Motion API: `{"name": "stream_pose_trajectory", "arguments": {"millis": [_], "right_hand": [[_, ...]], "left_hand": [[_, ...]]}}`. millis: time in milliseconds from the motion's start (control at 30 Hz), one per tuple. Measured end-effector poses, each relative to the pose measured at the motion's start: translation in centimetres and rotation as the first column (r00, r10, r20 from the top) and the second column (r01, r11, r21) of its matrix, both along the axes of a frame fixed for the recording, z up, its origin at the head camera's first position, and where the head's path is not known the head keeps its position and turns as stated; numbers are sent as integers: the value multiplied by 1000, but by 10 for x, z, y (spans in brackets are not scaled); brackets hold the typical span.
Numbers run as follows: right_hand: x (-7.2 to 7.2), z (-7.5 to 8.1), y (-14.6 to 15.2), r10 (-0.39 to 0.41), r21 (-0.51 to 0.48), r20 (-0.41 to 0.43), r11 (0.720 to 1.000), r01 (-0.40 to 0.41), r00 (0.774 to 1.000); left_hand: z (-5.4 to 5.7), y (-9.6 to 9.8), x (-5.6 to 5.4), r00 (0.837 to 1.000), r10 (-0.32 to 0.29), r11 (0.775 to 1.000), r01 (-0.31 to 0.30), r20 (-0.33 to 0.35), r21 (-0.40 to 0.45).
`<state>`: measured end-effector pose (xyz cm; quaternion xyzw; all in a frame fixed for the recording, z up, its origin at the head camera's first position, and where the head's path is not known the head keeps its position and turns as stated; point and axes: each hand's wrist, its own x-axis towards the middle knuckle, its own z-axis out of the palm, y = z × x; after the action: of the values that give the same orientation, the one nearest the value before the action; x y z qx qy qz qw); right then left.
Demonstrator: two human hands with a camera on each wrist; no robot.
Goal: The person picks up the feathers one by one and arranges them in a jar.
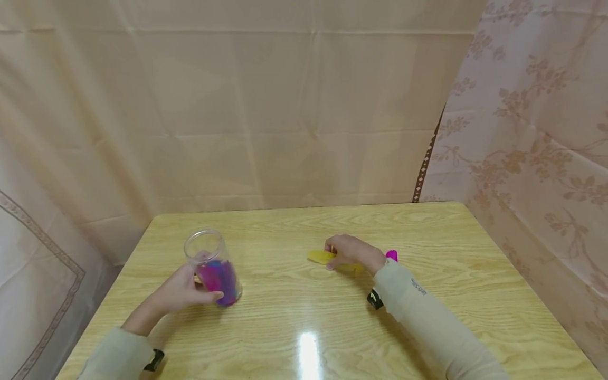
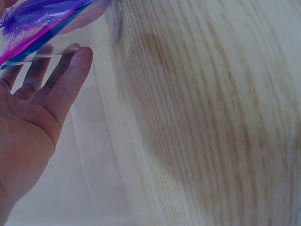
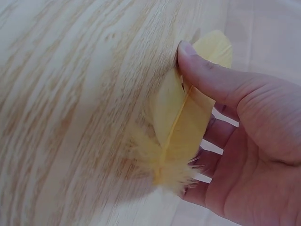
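My left hand (image 1: 179, 290) grips a clear, open-topped cylindrical jar (image 1: 206, 245) on the left part of the table. Inside the jar are purple, pink and blue feathers (image 1: 221, 282), packed in its lower part; the left wrist view shows these feathers (image 2: 44, 21) at its top left corner. Right of the middle, my right hand (image 1: 350, 250) pinches a yellow feather (image 1: 320, 256) between thumb and fingers, low over the table. The right wrist view shows the yellow feather (image 3: 181, 127) with its fluffy end free. A magenta item (image 1: 391, 255), partly hidden, lies behind my right wrist.
Both hands work over a light wood-grain table (image 1: 275, 327), with a bright reflection near its front. A beige curtain (image 1: 285, 121) hangs behind the table's far edge, and a flowered curtain (image 1: 537, 137) hangs at the right.
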<state>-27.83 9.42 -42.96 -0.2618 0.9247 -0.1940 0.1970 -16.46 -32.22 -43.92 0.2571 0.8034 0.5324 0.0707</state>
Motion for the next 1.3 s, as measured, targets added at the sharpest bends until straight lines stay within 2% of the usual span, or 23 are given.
{"name": "stream_pose_trajectory", "arguments": {"millis": [500,767,1033,1300], "right_hand": [[0,-1,0,-21,-8,18,1000,21,1000],[-1,0,-1,3,18,14,1000,-3,1000],[2,5,-2,12,-14,21,1000,-12,1000],[3,8,-2,46,-66,-6,997,-46,999]], "left_hand": [[-2,-2,-1,1000,-1,1000,1,-6,0],[-1,-1,0,1000,13,1000,-14,-7,-7],[0,-1,0,1000,21,1000,-22,-17,-13],[-1,-1,-1,1000,9,1000,-9,-9,-14]]}}
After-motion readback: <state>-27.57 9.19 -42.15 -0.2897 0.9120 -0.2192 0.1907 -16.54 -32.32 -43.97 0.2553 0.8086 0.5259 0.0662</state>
